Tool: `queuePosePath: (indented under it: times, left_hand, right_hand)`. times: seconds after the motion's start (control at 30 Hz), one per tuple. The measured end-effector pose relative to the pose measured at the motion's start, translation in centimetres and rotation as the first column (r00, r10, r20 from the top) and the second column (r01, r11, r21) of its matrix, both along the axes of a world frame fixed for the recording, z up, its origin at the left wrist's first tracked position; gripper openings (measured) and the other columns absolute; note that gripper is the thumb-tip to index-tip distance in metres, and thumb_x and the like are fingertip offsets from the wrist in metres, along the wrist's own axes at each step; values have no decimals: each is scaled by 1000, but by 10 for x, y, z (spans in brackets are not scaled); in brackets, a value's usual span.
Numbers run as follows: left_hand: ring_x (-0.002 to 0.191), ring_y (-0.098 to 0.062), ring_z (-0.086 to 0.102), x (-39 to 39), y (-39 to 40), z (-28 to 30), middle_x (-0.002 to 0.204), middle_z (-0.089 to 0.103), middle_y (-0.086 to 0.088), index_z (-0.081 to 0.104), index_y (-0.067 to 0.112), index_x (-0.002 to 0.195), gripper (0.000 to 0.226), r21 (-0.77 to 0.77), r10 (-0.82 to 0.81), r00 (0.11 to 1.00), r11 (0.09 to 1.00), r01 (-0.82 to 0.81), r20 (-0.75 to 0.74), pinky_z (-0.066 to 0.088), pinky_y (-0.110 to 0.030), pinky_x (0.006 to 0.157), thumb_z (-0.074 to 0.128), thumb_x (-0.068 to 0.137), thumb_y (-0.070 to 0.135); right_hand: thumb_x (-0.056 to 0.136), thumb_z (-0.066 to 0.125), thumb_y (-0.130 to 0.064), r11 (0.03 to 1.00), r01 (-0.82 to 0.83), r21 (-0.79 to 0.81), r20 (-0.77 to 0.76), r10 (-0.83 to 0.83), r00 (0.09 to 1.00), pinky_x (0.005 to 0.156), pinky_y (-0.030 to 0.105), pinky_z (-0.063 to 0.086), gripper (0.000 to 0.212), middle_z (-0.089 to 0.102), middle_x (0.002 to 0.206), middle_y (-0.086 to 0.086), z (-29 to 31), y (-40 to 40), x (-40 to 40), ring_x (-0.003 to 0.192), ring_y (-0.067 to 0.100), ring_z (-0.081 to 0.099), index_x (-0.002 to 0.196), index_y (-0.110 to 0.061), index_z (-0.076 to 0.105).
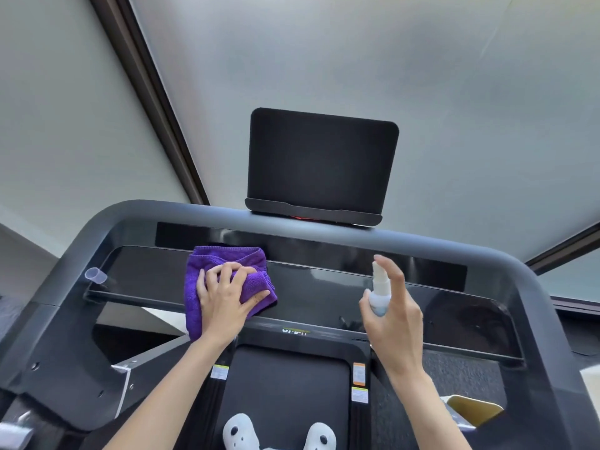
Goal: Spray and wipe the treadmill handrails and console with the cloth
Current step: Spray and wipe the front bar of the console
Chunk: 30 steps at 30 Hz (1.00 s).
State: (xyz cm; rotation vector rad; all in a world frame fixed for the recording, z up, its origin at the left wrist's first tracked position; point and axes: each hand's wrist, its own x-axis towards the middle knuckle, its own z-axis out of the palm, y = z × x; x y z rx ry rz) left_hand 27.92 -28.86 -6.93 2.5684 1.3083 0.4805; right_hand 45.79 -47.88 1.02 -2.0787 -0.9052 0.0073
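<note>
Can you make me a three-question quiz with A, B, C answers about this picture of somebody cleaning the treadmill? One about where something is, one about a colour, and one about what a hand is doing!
1. Where is the cloth?
A. On the glossy console panel
B. On the walking belt
C. Hanging over the screen

2. What colour is the cloth?
A. Yellow
B. Purple
C. White

3. What is the right hand doing?
A. Resting empty on the handrail
B. Holding a small spray bottle
C. Pressing the screen

Answers:
1. A, the cloth lies on the console panel, pressed down by the left hand.
2. B, its fabric is bright purple.
3. B, the right hand is wrapped around the white spray bottle, with the nozzle pointing up near the fingertips.
</note>
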Motion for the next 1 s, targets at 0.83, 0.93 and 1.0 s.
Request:
queuePosePath:
  times: [0.83, 0.93, 1.0]
  left_hand:
    - [102, -30, 51, 18, -22, -1, 110, 59, -3, 65, 25, 107, 66, 124, 57, 998, 990, -60, 30, 38, -56, 93, 29, 82, 75]
    - [107, -37, 49, 18, -1, -3, 113, 58, -8, 65, 22, 107, 60, 162, 185, 982, 968, -190, 46, 33, -60, 95, 40, 80, 69]
    - [112, -41, 45, 25, 14, -1, 116, 54, -11, 64, 20, 108, 58, 101, 309, 950, 944, -313, 51, 27, -63, 98, 43, 81, 67]
  right_hand:
    - [83, 62, 0, 999, -9, 47, -173, 18, 985, 54, 27, 44, 60, 47, 54, 4, -16, -49, 16, 52, 21, 45, 124, -39, 41]
    - [83, 63, 0, 997, -16, 80, -171, 30, 985, 52, 28, 48, 61, 49, 54, 4, -11, -47, 22, 49, 23, 48, 125, -39, 41]
    - [83, 64, 1, 996, -14, 84, -173, 29, 984, 51, 35, 50, 62, 51, 56, 4, -9, -46, 26, 49, 25, 50, 125, -39, 41]
